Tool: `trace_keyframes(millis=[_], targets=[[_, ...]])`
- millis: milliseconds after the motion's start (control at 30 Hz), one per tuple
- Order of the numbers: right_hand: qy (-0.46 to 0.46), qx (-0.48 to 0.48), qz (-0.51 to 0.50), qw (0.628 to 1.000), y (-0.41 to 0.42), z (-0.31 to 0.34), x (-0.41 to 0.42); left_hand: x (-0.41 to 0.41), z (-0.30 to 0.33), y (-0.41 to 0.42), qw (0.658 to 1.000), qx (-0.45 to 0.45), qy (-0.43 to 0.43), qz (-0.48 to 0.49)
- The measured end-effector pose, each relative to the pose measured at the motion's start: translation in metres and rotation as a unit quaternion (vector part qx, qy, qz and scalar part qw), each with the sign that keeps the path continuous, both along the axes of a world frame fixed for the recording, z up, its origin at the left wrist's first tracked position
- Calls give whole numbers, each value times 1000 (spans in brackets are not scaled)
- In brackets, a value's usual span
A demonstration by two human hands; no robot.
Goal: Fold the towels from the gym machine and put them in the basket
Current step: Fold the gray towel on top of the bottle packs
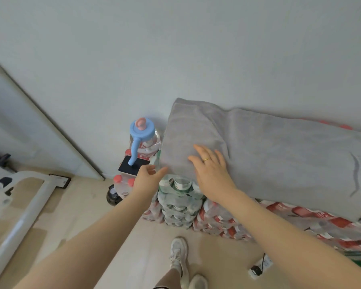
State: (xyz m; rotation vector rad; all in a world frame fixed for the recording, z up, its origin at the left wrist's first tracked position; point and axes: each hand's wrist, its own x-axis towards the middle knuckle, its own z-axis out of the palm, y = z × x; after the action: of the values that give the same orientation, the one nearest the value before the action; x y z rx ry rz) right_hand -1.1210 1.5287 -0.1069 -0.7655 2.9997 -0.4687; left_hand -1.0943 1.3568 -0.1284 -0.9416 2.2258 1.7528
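Most of the view is a plain pale wall (175, 49), meeting a beige floor (104, 232) at the near edge. Against the wall on the right, shrink-wrapped packs of bottled water (227, 222) are stacked into a low block, red-labelled packs to the right and green-labelled ones at the left corner. A grey towel (269, 155) lies spread flat over the top of this stack, its left part doubled into a thicker fold and its right end hanging a little over the near side.

At far left a pale door or panel (19, 122) leans along the wall, with white tubes of a gym machine (23, 211) near it on the floor. Left of the stack stands a large water jug with a blue pump (141, 134), and a dark phone (133, 164) lies just near of it.

The right hand (209, 174) rests flat on the folded left part of the towel, fingers (202, 152) straight and spread, a gold ring on one. The left hand (148, 176) hovers just beside the towel's left near corner, fingers loosely curled and holding nothing. White sneakers (181, 261) show on the floor below, and a white power strip (261, 266) lies to their right.
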Motion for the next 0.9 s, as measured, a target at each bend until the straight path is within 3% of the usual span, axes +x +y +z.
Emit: trace_keyframes(millis=[133,267,400,600,767,900], targets=[[-46,-34,-36,998,-1,2,10,11,3,20,987,151,-49,37],[-62,-41,-68,995,9,7,20,3,13,35,967,235,-16,95],[-64,-56,-102,991,15,15,27,2,28,30,978,152,89,109],[-50,-85,-176,979,34,24,40,-7,63,49,960,73,263,-57],[-50,-113,-279,952,94,27,51,-11,70,111,935,49,288,-199],[-49,-175,-378,908,165,25,56,-14,67,173,914,41,293,-279]])
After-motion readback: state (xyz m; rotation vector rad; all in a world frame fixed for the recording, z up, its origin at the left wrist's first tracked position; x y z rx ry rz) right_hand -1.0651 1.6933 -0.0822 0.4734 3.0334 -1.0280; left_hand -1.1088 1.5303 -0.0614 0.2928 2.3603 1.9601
